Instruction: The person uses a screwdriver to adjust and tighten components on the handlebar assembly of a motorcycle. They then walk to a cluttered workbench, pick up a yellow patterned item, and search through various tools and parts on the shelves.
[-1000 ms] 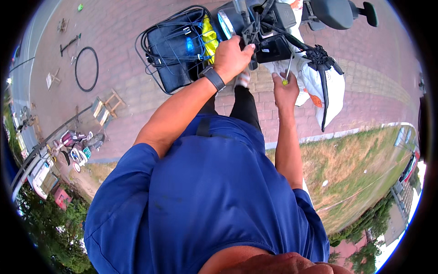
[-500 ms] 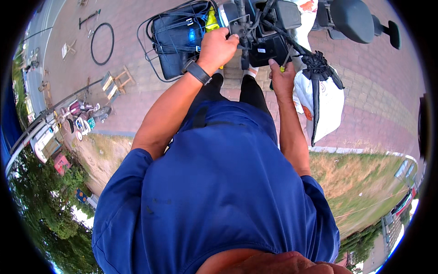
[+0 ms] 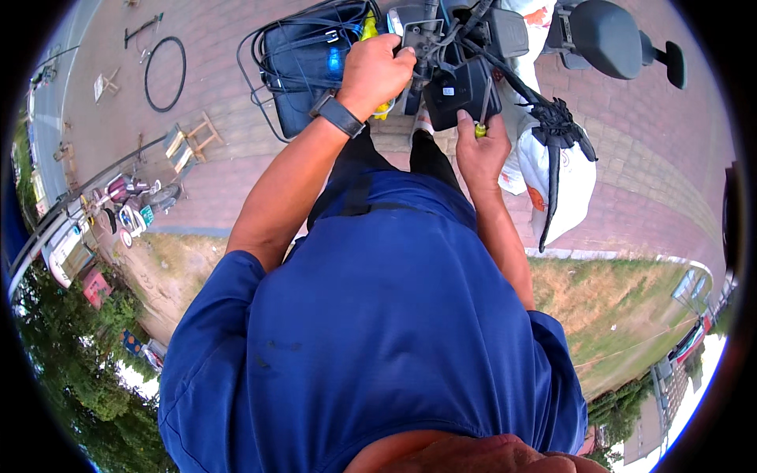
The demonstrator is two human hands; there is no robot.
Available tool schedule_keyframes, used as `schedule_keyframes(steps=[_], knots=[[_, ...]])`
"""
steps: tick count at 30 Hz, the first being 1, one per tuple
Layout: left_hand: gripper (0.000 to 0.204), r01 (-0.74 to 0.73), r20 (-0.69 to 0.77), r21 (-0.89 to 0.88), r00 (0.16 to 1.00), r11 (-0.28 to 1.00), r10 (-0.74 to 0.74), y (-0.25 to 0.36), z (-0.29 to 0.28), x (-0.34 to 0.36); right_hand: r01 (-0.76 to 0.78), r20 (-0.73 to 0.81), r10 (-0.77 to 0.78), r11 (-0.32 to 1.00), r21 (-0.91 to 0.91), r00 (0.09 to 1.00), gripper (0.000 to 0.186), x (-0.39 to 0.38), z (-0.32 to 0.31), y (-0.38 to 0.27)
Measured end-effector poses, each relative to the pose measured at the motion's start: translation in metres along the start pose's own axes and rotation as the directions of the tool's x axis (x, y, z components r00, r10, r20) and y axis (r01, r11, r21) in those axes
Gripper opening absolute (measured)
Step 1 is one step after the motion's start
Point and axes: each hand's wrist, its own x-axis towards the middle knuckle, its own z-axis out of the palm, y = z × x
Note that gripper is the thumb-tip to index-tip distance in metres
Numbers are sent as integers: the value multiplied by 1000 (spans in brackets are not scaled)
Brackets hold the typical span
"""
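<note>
My left hand (image 3: 377,72) is closed at the edge of a dark metal bracket (image 3: 419,35) on what looks like an electric scooter, fingertips against it. My right hand (image 3: 482,151) grips a screwdriver (image 3: 480,130) by its yellow-green handle, thumb along it. The thin shaft points away from me, in front of a black plastic box (image 3: 456,91) with a small white label. I cannot tell whether the tip touches a screw. Cables (image 3: 498,72) run beside the box. Left of my left hand lies a black case (image 3: 296,110) wrapped in loose black cords.
A white sack (image 3: 572,189) tied with black fabric hangs beside my right hand. A dark seat (image 3: 605,39) is beyond it. On the brick paving to the left lie a bicycle tyre (image 3: 184,75) and a small folding stool (image 3: 181,146). Grass (image 3: 607,307) borders the paving.
My right hand has shifted slightly left and turned, so the screwdriver's handle shows more and its shaft stands against the black box. My left hand stays at the bracket.
</note>
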Motion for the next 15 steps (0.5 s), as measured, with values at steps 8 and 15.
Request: schedule_keyframes(steps=[8, 15], knots=[[28, -27, 37, -52, 999, 998, 29, -8, -10, 10, -64, 39, 79, 951, -301, 996, 28, 35, -17, -77], [34, -77, 51, -106, 995, 991, 83, -12, -15, 27, -316, 97, 351, 911, -266, 931, 29, 77, -34, -105]])
